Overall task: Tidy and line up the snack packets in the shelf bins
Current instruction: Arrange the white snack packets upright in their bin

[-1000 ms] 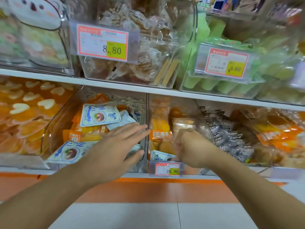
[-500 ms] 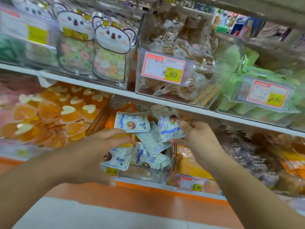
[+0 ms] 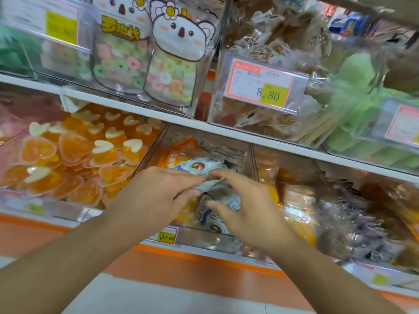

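This is a shop aisle with white shelves (image 3: 158, 114) above an orange floor band, and clear plastic bins stand side by side on the shelves. Half a second ago several white-and-blue snack packets lay spread loosely in the middle clear bin (image 3: 204, 241) of the lower shelf, with the hands apart. Now the left hand (image 3: 149, 200) and the right hand (image 3: 247, 214) meet over this bin, and the packets sit closer together. The fingers of both hands are curled and pinch the edges of a small stack of white-and-blue packets (image 3: 208, 185) between them, but the blur hides how many packets it has. One more packet with a round fruit picture (image 3: 199, 166) lies just behind the hands, and another (image 3: 215, 220) is under the right palm, both in the same bin. I judge that the gathering is half done and the lining up is not yet done. The price tag on this bin (image 3: 167, 236) reads 17.80. The tag on the upper bin (image 3: 263, 89) reads 8.80. The koala bags (image 3: 176, 55) carry yellow Chinese writing.
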Demonstrator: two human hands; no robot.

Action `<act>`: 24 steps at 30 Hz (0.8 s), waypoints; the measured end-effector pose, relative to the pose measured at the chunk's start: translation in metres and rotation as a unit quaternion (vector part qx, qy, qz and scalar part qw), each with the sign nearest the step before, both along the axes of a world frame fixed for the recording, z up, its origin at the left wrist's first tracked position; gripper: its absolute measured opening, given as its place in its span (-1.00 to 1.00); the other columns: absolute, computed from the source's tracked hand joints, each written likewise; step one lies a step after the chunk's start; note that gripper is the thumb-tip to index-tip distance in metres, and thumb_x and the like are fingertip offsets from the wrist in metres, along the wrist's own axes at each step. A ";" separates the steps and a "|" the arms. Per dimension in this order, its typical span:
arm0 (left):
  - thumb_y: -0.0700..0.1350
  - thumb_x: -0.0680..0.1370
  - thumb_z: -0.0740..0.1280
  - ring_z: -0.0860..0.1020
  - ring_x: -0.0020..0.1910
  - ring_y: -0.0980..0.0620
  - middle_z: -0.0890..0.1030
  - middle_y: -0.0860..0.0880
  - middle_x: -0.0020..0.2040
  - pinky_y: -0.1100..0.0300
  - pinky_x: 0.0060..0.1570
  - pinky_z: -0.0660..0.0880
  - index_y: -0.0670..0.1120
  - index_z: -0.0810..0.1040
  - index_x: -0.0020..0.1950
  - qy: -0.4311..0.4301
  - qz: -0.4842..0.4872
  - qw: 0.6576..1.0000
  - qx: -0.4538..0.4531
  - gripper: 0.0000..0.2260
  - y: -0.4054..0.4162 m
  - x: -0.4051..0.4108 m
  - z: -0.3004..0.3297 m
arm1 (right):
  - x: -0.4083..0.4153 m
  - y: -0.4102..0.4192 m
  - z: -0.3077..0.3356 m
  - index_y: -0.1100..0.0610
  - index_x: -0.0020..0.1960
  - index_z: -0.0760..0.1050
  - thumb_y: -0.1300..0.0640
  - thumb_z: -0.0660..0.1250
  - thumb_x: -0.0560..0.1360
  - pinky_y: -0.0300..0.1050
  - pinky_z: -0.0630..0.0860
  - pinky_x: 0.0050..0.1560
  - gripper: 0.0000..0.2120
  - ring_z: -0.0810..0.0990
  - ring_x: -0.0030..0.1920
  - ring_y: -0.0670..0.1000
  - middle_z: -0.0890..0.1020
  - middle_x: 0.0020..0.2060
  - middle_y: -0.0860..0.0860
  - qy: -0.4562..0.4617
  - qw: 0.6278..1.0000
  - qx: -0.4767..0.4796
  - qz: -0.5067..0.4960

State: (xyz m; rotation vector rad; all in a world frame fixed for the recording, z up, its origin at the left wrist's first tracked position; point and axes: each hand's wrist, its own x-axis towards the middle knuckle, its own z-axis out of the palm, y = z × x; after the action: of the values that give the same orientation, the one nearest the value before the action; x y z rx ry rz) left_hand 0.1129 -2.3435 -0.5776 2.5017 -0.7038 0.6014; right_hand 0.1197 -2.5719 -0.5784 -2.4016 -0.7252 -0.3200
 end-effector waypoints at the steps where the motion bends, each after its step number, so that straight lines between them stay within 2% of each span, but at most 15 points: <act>1: 0.07 0.57 0.45 0.68 0.06 0.19 0.73 0.13 0.11 0.19 0.05 0.64 0.11 0.69 0.25 -0.008 0.001 1.000 -0.019 -0.74 -0.004 0.002 -0.001 | 0.003 0.000 0.003 -0.07 0.31 0.57 0.05 0.55 0.52 -0.36 0.50 0.13 -0.61 0.61 0.13 -0.21 0.65 0.13 -0.28 -0.012 0.999 0.037 -0.014; 3: 0.20 0.54 0.41 0.67 0.03 0.22 0.72 0.18 0.10 0.15 0.00 0.66 0.16 0.70 0.21 -0.015 0.016 0.999 -0.035 -0.72 -0.009 0.004 0.001 | 0.007 -0.002 0.004 -0.03 0.13 0.67 0.11 0.56 0.52 -0.25 0.54 -0.06 -0.79 0.63 -0.08 -0.11 0.69 -0.05 -0.18 -0.031 0.997 0.062 -0.017; 5: 0.35 0.51 0.31 0.63 0.03 0.22 0.67 0.25 0.14 0.11 -0.05 0.65 0.21 0.65 0.25 -0.004 0.039 0.999 -0.020 -0.59 -0.007 0.006 0.004 | 0.008 -0.006 0.002 0.07 0.00 0.72 0.18 0.53 0.55 -0.11 0.52 -0.14 -0.95 0.61 -0.16 -0.04 0.65 -0.17 -0.06 -0.061 0.997 0.053 -0.002; 7: 0.42 0.48 0.29 0.55 0.06 0.24 0.54 0.29 0.21 0.15 -0.05 0.61 0.23 0.55 0.35 0.017 0.063 0.998 0.018 -0.50 -0.002 0.008 0.001 | 0.003 -0.015 0.001 0.12 -0.05 0.74 0.25 0.50 0.57 -0.17 0.51 -0.16 -0.93 0.59 -0.18 -0.06 0.63 -0.20 -0.03 -0.098 0.993 0.059 -0.011; 9: 0.38 0.47 0.33 0.48 0.14 0.21 0.45 0.28 0.24 0.17 -0.07 0.58 0.24 0.49 0.39 0.026 0.081 0.995 0.050 -0.47 0.005 0.011 -0.005 | -0.003 -0.027 0.005 0.16 -0.02 0.75 0.30 0.51 0.55 -0.31 0.48 -0.11 -0.92 0.60 -0.15 -0.13 0.66 -0.17 -0.04 -0.148 0.987 0.058 -0.030; 10: 0.35 0.48 0.34 0.46 0.17 0.17 0.44 0.25 0.23 0.14 -0.10 0.59 0.23 0.49 0.39 0.027 0.088 0.994 0.066 -0.49 0.008 0.014 -0.008 | -0.005 -0.033 0.007 0.17 0.02 0.75 0.31 0.51 0.54 -0.32 0.48 -0.10 -0.90 0.60 -0.15 -0.10 0.66 -0.16 -0.03 -0.181 0.982 0.042 -0.041; 12: 0.27 0.51 0.35 0.45 0.16 0.07 0.47 0.17 0.19 0.05 -0.12 0.61 0.16 0.54 0.39 0.035 0.099 0.990 0.098 -0.53 0.011 0.020 -0.016 | -0.005 -0.042 0.008 0.20 0.10 0.74 0.32 0.49 0.55 -0.15 0.55 -0.16 -0.86 0.61 -0.16 0.02 0.66 -0.15 0.03 -0.258 0.964 -0.015 -0.070; 14: 0.21 0.52 0.37 0.43 0.14 0.01 0.51 0.08 0.16 0.00 -0.03 0.59 0.08 0.56 0.39 0.043 0.109 0.986 0.122 -0.54 0.010 0.025 -0.021 | 0.002 -0.046 0.005 0.22 0.12 0.72 0.32 0.43 0.57 0.02 0.58 -0.29 -0.84 0.61 -0.19 0.15 0.65 -0.16 0.08 -0.299 0.946 -0.078 -0.095; 17: 0.20 0.54 0.38 0.39 0.22 -0.05 0.48 0.01 0.24 -0.02 0.08 0.56 0.04 0.52 0.41 0.046 0.126 0.982 0.133 -0.52 0.003 0.029 -0.022 | 0.021 -0.039 -0.005 0.19 0.08 0.71 0.37 0.47 0.43 0.01 0.55 -0.45 -0.75 0.62 -0.20 0.19 0.65 -0.17 0.07 -0.259 0.938 -0.183 -0.142; 19: 0.19 0.57 0.35 0.34 0.37 -0.08 0.42 -0.02 0.39 -0.05 0.23 0.52 0.08 0.43 0.48 0.056 0.130 0.982 0.128 -0.49 -0.001 0.031 -0.023 | 0.035 -0.025 -0.007 0.11 0.05 0.70 0.31 0.50 0.40 -0.01 0.57 -0.36 -0.74 0.63 -0.15 0.19 0.66 -0.15 0.02 -0.184 0.938 -0.236 -0.176; 21: 0.18 0.60 0.32 0.27 0.49 -0.10 0.33 -0.06 0.51 -0.08 0.37 0.44 0.09 0.32 0.55 0.071 0.131 0.981 0.123 -0.46 -0.002 0.032 -0.023 | 0.049 -0.014 -0.002 0.05 0.11 0.63 0.13 0.39 0.51 0.06 0.60 -0.05 -0.82 0.63 0.05 0.22 0.67 -0.02 0.02 -0.076 0.943 -0.270 -0.177; 23: 0.12 0.62 0.31 0.27 0.51 -0.11 0.31 -0.06 0.55 -0.07 0.42 0.39 0.10 0.28 0.57 0.074 0.129 0.982 0.113 -0.47 -0.001 0.032 -0.024 | 0.057 -0.006 0.009 -0.02 0.28 0.52 -0.01 0.23 0.50 0.18 0.41 0.38 -0.63 0.46 0.38 0.23 0.61 0.26 0.03 0.069 0.945 -0.272 -0.170; 24: 0.06 0.63 0.31 0.29 0.50 -0.10 0.31 -0.05 0.54 -0.07 0.41 0.40 0.10 0.29 0.56 0.073 0.129 0.983 0.109 -0.50 -0.001 0.034 -0.024 | 0.058 -0.005 0.013 -0.04 0.33 0.48 -0.08 0.17 0.45 0.22 0.29 0.47 -0.53 0.36 0.46 0.23 0.56 0.35 0.04 0.116 0.939 -0.275 -0.172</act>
State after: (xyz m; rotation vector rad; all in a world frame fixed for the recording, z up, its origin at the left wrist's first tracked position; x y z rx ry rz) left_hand 0.1465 -2.3441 -0.6020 2.8337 -0.4112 0.4428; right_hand 0.1773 -2.5765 -0.5656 -3.0358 -0.3016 0.0456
